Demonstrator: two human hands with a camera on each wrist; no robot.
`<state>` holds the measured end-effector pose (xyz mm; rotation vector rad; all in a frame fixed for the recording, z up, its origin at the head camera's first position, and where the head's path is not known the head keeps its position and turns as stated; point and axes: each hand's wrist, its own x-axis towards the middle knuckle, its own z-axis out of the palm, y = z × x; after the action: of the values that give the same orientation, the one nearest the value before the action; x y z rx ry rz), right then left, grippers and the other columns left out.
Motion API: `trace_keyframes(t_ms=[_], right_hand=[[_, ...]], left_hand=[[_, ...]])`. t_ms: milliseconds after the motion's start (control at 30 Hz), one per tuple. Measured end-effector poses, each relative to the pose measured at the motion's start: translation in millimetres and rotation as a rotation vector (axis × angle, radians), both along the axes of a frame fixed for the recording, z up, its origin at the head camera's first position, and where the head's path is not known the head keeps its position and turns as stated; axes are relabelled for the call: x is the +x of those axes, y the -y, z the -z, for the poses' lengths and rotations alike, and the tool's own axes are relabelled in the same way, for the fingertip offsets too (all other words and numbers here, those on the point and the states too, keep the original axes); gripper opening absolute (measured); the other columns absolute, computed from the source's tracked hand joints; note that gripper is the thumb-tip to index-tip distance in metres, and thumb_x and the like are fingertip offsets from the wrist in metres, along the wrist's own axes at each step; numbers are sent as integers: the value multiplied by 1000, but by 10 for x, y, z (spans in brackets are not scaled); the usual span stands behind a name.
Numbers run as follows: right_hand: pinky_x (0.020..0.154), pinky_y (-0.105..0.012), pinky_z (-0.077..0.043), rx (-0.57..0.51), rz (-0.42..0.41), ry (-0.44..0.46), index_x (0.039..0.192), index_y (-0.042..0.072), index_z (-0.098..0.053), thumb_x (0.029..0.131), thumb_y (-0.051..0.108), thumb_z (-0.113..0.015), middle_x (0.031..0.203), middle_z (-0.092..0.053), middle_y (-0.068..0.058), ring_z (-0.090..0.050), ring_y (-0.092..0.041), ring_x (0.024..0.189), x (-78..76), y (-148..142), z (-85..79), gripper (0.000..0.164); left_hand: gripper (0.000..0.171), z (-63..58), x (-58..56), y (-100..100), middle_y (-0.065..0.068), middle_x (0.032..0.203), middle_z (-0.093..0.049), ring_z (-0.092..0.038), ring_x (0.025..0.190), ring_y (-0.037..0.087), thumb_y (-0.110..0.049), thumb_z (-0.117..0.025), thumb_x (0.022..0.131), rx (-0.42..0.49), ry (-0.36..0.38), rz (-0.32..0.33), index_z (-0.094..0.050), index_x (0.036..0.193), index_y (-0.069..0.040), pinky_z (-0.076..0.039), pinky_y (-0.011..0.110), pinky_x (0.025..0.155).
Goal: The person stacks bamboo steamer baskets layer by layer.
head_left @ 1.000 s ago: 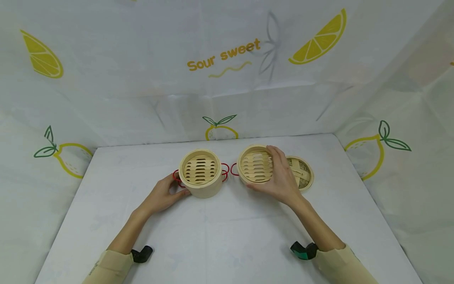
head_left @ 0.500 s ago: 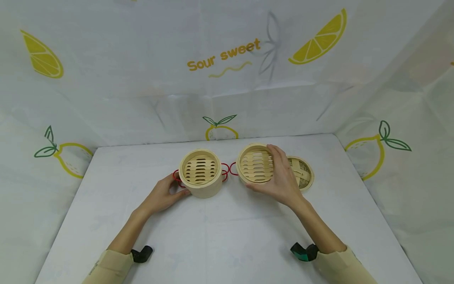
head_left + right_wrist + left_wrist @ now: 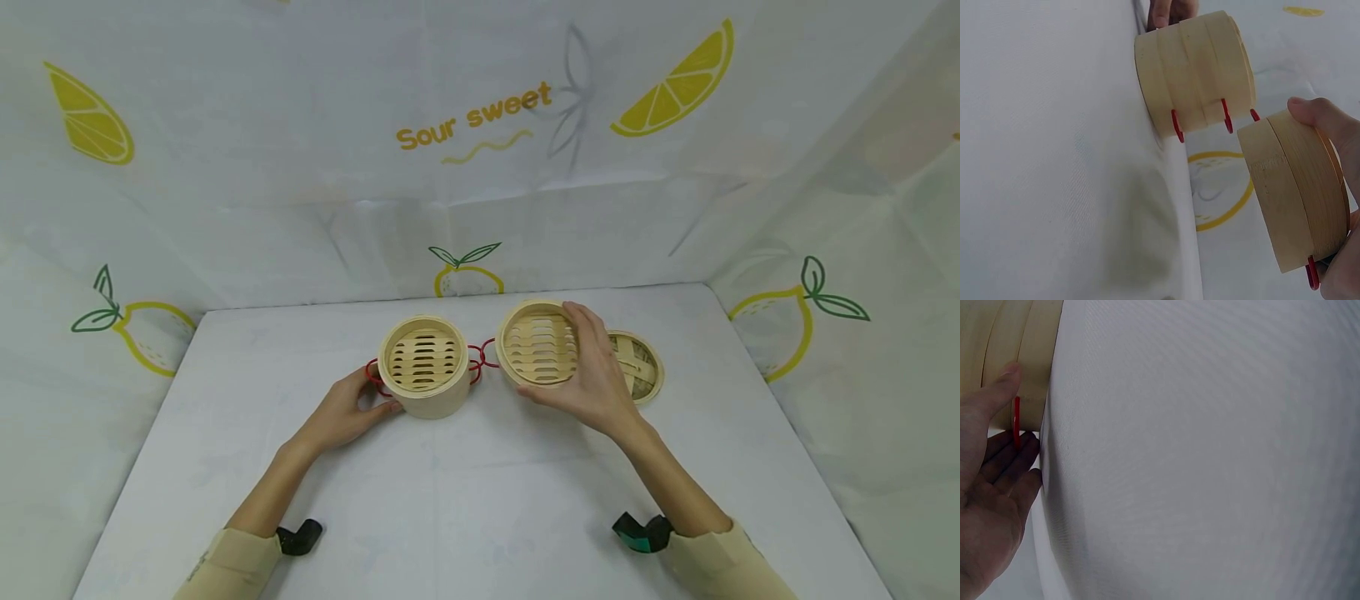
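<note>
A person grips a round bamboo steamer basket (image 3: 537,350) in the right hand (image 3: 596,383), thumb on the near side and fingers curled over the far rim, holding it off the white-covered desk (image 3: 465,508). The basket hangs just to the right of a bamboo steamer stack (image 3: 432,405), which stands upright on the desk with its slatted top facing up. The left hand (image 3: 348,410) steadies that stack at its left side, thumb pressed along the wall and fingers reaching behind it, around a red handle (image 3: 1017,419). Between the two pieces, the red handles appear to overlap from above; whether they touch cannot be told. The right wrist view shows a shadow on the desk and the raised basket apart from the surface, with a red handle at each end. A round woven lid (image 3: 642,367) lies on the desk to the right, partly hidden behind the right hand. Pale sleeves (image 3: 232,562) cover both forearms, a black wrist device (image 3: 300,537) at each cuff. Behind the desk rises a white backdrop (image 3: 300,217) printed with yellow lemon slices (image 3: 678,83), lemon outlines (image 3: 468,279) and orange lettering (image 3: 474,117) reading "Sour sweet."
</note>
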<state>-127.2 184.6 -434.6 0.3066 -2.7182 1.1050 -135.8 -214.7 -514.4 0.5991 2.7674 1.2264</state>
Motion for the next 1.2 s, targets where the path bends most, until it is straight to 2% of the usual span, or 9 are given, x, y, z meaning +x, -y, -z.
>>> trace_keyframes(t_ms=[267, 667, 767, 967, 1200], right_hand=[[125, -66, -41, -9, -21, -43, 168, 10, -33, 60, 48, -106, 172, -37, -15, -41, -37, 158, -13, 40, -72, 135], [124, -67, -41, -26, -34, -29, 169, 13, -31, 61, 47, -106, 173, -34, -13, -39, -37, 159, -21, 116, -177, 136], [126, -67, -40, -38, -37, -18, 169, 13, -31, 61, 47, -106, 174, -33, -12, -38, -36, 160, -17, 133, -191, 136], [127, -66, -39, -53, -35, -22, 169, 12, -32, 60, 45, -107, 173, -34, -12, -38, -36, 160, -13, 155, -205, 136], [127, -66, -38, -71, -69, -37, 169, 10, -31, 62, 46, -105, 173, -34, -14, -37, -36, 160, -34, 245, -219, 135]], left_hand=[[57, 6, -14, -3, 5, 131, -75, -70, 127, 27, -26, -87, 95, -4, -17, -4, -63, 144, -10, -58, 54, 111], [61, 5, 4, -6, 9, 140, -73, -69, 134, 33, -26, -87, 95, 9, -51, 7, -62, 148, -8, -56, 56, 113], [60, 21, -1, -9, 9, 139, -73, -70, 132, 32, -24, -87, 95, 16, -52, 16, -62, 147, -8, -57, 56, 112], [58, 60, -34, -23, 5, 132, -74, -70, 124, 24, -24, -88, 94, 12, -38, 29, -63, 144, -10, -58, 52, 111], [63, 28, -17, 17, 8, 140, -72, -68, 136, 29, -26, -89, 93, 9, -4, 2, -61, 148, -10, -55, 53, 117]])
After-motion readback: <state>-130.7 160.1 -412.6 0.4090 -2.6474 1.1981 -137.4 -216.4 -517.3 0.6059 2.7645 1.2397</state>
